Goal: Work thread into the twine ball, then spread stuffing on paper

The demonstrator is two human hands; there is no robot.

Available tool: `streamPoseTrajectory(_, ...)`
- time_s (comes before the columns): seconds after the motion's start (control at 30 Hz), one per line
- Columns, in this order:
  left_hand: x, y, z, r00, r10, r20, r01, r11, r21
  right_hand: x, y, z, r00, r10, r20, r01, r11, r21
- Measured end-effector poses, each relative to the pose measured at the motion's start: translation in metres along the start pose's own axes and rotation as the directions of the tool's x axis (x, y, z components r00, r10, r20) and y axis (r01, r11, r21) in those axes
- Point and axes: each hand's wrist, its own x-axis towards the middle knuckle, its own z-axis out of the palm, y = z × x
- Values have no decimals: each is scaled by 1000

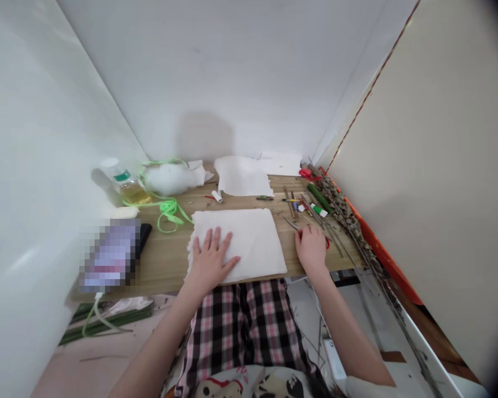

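Observation:
My left hand (211, 257) lies flat with fingers spread on a white sheet (255, 243) with ragged edges, near the table's front edge. To the right of the sheet, my right hand (311, 249) is closed over a pair of scissors (291, 223) on the tabletop. The blades point out toward the upper left and a bit of red handle shows past the hand's right side. Most of the scissors is hidden under the fingers. Beyond the hand lie thin sticks (288, 198) and a green-and-white tube (318, 210).
White torn sheets (243, 174), white stuffing (170, 178), green ribbon (170, 209) and a bottle of yellow liquid (135, 192) stand along the back and left. A phone (112, 257) is at the left. Dried branches (344, 213) run along the right edge beside a green cylinder (318, 196).

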Motion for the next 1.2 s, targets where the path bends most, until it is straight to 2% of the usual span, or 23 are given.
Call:
streamPoseTrajectory(0.13,-1,4,1,1000,-6,-13,6,1000,-8,3,0,-5,999,29,-14,-29,999,40)
streamPoseTrajectory(0.23,1,6,0,1000,-12,-10,12,1000,-7,-3,-18,-13,1000,-21,-7,22,980,199)
streamPoseTrajectory(0.3,4,6,-3,1000,-24,-15,24,1000,-4,-9,-38,-18,991,-132,-4,125,928,352)
streamPoseTrajectory(0.37,10,5,-7,999,-22,-27,22,1000,-3,-15,-60,-21,951,-308,11,269,848,456)
streamPoseTrajectory(0.43,17,3,-9,1000,6,-30,-7,1000,-8,-18,-81,-22,893,-445,64,365,801,474)
streamPoseTrajectory(0.5,22,1,-9,999,40,-10,-40,999,-15,-19,-95,-20,845,-517,136,416,797,438)
streamPoseTrajectory(0.57,26,-3,-6,999,49,16,-48,999,-17,-19,-102,-15,831,-515,212,415,826,382)
streamPoseTrajectory(0.67,29,-12,-1,999,31,19,-31,999,-14,-21,-102,-7,836,-476,272,391,865,314)
streamPoseTrajectory(0.93,33,-32,1,999,-32,27,32,999,-9,-22,-93,-1,847,-449,285,381,886,265)
streamPoseTrajectory(1.2,37,-29,2,1000,-24,19,24,1000,-5,-15,-86,-1,846,-428,319,364,899,242)
